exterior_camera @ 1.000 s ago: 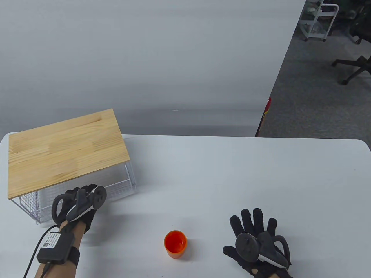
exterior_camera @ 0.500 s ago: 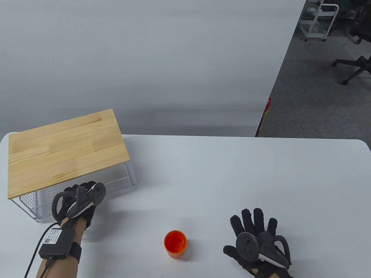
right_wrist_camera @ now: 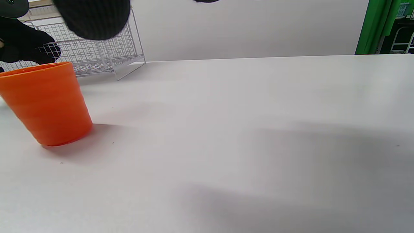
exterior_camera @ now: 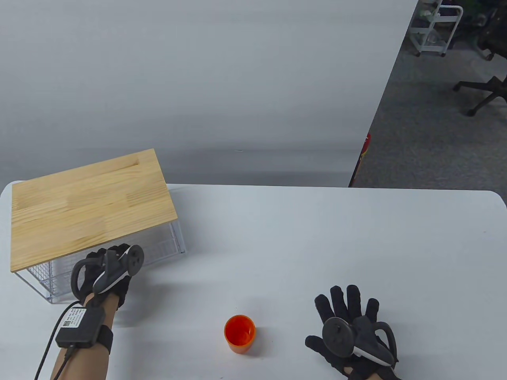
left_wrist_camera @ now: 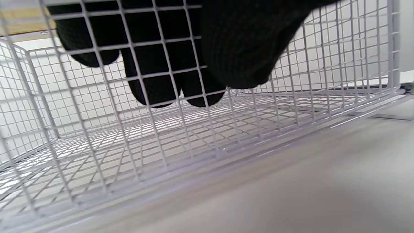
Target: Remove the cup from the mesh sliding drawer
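Observation:
The orange cup (exterior_camera: 239, 333) stands upright on the white table, outside the drawer; it also shows in the right wrist view (right_wrist_camera: 47, 102). The white mesh drawer (exterior_camera: 168, 247) sits under a wooden top (exterior_camera: 87, 206), its front sticking out a little. My left hand (exterior_camera: 106, 259) grips the drawer's front wall. In the left wrist view my fingers (left_wrist_camera: 155, 87) are inside behind the mesh (left_wrist_camera: 226, 136) and the thumb is in front. The drawer looks empty. My right hand (exterior_camera: 346, 304) rests flat on the table, fingers spread, to the right of the cup.
The white table (exterior_camera: 317, 237) runs to a grey wall behind. A cable hangs from the box strapped to my left forearm (exterior_camera: 81, 326). Office chairs and a cart stand on the floor at the far right.
My left hand has moved away from me with the drawer front, and the drawer has slid further in under the wooden top. The cup and my right hand have not moved.

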